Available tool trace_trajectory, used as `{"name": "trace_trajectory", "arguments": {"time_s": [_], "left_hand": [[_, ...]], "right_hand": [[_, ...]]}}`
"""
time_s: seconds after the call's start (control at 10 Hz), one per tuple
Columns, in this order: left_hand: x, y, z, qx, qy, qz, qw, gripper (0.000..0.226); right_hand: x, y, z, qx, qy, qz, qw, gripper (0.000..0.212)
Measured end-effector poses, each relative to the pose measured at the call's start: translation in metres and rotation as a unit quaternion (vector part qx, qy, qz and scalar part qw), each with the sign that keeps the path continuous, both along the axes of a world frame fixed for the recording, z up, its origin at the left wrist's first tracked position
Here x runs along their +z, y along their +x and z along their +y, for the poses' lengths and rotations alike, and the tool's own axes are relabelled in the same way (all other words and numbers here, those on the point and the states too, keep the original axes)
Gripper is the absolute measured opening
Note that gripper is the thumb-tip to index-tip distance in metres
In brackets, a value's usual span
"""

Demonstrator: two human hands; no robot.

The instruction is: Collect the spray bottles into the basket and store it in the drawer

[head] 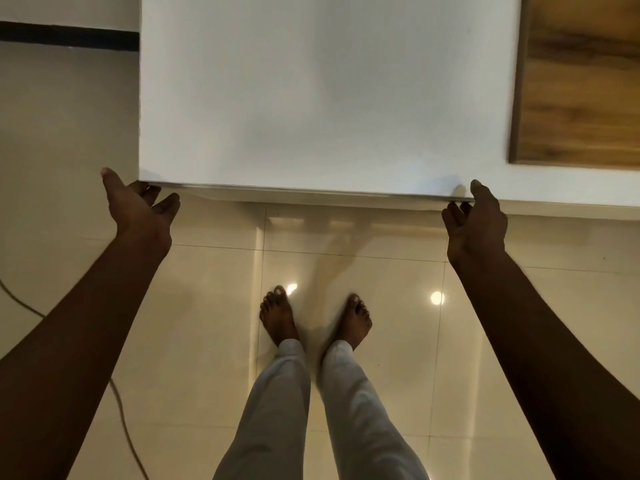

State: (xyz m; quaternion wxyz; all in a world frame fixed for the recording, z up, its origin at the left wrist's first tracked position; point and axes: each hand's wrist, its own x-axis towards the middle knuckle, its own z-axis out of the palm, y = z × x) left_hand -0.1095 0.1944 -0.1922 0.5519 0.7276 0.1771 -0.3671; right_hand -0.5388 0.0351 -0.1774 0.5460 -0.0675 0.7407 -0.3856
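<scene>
Cord [119, 407]: a thin cord lay on the floor at the far left, running down past the left arm
Left hand [138, 206]: it was at the left bottom corner of the drawer, palm up, thumb sticking out to the side, fingers curled under the edge; the fingertips were hidden, so I could not tell how tight the grip was
Drawer [322, 98]: a big white front filled the top middle, with a thin shiny strip along its bottom edge; I could not tell if it was pulled out or pushed in
Bottles and basket: none showed here, so I could not tell where they were
Floor [388, 278]: shiny cream tiles with two bright light spots
Feet [313, 318]: two bare feet stood on the tiles below the drawer, close together, with pale trousers above them
Right hand [476, 223]: it was at the right bottom corner, thumb on the front, fingers curled under the edge
Wood panel [581, 81]: a brown wood panel sat at the top right, just beside the drawer
</scene>
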Motion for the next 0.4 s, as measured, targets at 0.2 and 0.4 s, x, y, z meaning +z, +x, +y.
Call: {"name": "trace_trajectory", "arguments": {"time_s": [0.2,0.4], "left_hand": [[0.003,-0.007,0.004,-0.009,-0.055,0.029,0.998,0.066],[0.028,-0.043,0.02,-0.04,-0.124,0.102,0.986,0.067]], "right_hand": [[0.007,-0.001,0.004,0.021,-0.016,-0.039,0.999,0.014],[0.027,-0.009,0.044,0.162,-0.018,-0.024,0.986,0.041]]}}
